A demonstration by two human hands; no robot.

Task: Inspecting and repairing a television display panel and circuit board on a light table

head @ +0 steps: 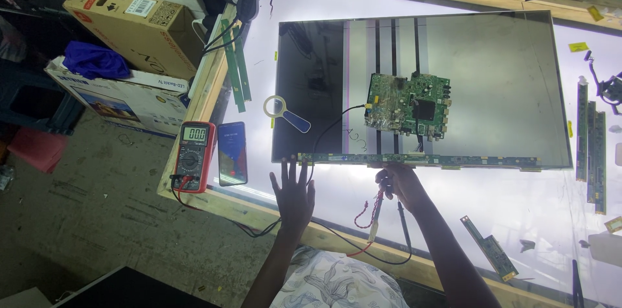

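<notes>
Below panel [421, 88], right hand [398, 182] grips probes [389, 201].

hands [293, 193], display panel [414, 88], green circuit board [408, 106]

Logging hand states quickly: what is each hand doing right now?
Left hand: open, fingers spread, flat on the lit table.
Right hand: closed on the probes, at the panel's circuit strip.
</notes>
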